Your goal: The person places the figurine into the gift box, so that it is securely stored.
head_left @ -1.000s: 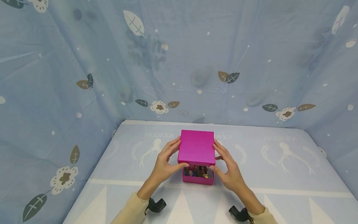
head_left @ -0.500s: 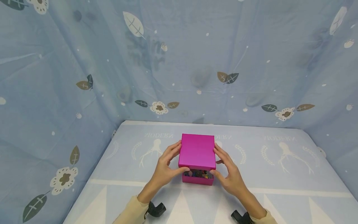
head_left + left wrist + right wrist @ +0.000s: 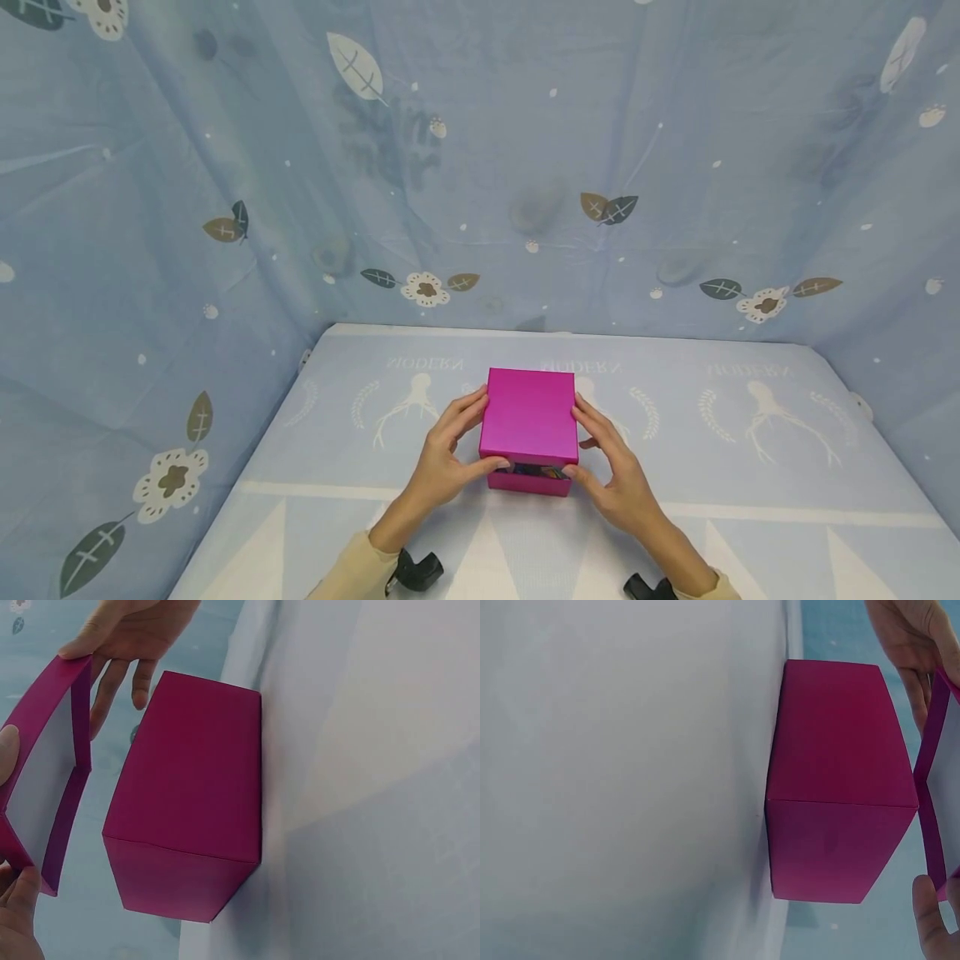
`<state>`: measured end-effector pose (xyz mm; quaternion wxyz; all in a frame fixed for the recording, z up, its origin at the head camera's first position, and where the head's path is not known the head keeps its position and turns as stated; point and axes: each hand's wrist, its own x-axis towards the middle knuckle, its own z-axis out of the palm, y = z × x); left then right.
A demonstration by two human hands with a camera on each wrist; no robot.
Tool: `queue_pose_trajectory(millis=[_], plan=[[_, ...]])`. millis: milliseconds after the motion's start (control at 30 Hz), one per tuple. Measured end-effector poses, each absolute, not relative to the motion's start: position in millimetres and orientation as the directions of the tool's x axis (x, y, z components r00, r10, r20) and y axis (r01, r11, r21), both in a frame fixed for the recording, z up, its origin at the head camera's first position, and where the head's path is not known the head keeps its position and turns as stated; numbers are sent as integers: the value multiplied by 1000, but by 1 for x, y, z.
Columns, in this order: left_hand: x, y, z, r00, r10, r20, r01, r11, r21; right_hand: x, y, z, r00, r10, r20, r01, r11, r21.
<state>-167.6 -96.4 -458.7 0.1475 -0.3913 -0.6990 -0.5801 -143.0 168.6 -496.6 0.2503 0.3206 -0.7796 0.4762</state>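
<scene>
Both hands hold a square magenta box lid [image 3: 528, 414] above the matching box [image 3: 528, 483]. My left hand [image 3: 441, 460] grips its left side, thumb at the near edge and fingers along the side. On the opposite side my right hand [image 3: 618, 479] grips it the same way. A narrow gap at the front shows a little of the small mixed items inside the box; the lid hides the rest. In the left wrist view the lid's white inside [image 3: 49, 784] faces the box, apart from it. The right wrist view shows the box's plain side walls [image 3: 840, 735].
The box stands on a table with a pale blue and white patterned cover [image 3: 750, 467]. A blue curtain with leaves and flowers [image 3: 480, 167] hangs behind and to the left. A black wrist mount [image 3: 420, 571] sits at the left sleeve.
Both hands have lowered the lid toward the box and nearer to me. The front gap has narrowed, so fewer of the items inside show. The box has stayed in place.
</scene>
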Motion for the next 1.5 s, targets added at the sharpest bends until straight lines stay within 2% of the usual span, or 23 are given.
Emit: queue_pose_trajectory(millis=[267,633,867,1033,1267,1500], plan=[[-166,-97,-465,-660,366,656,714,34,699,-134,160,-481,-653,-250,715,-752,330,-571],[-164,-98,-469,-662,375,649,713,48,699,-125,158,-467,-673,-270,689,-735,347,-582],[-170,-99,-492,-655,381,653,721,56,691,-130,163,-483,-678,-282,679,-731,355,-583],[-174,-102,-508,-665,386,639,719,100,687,-136,169,-501,-705,-301,642,-707,375,-600],[-174,-105,-514,-692,393,606,696,138,705,-137,173,-510,-728,-324,604,-685,382,-621],[-174,-106,-516,-692,403,598,696,152,702,-137,175,-513,-758,-329,564,-652,419,-632]])
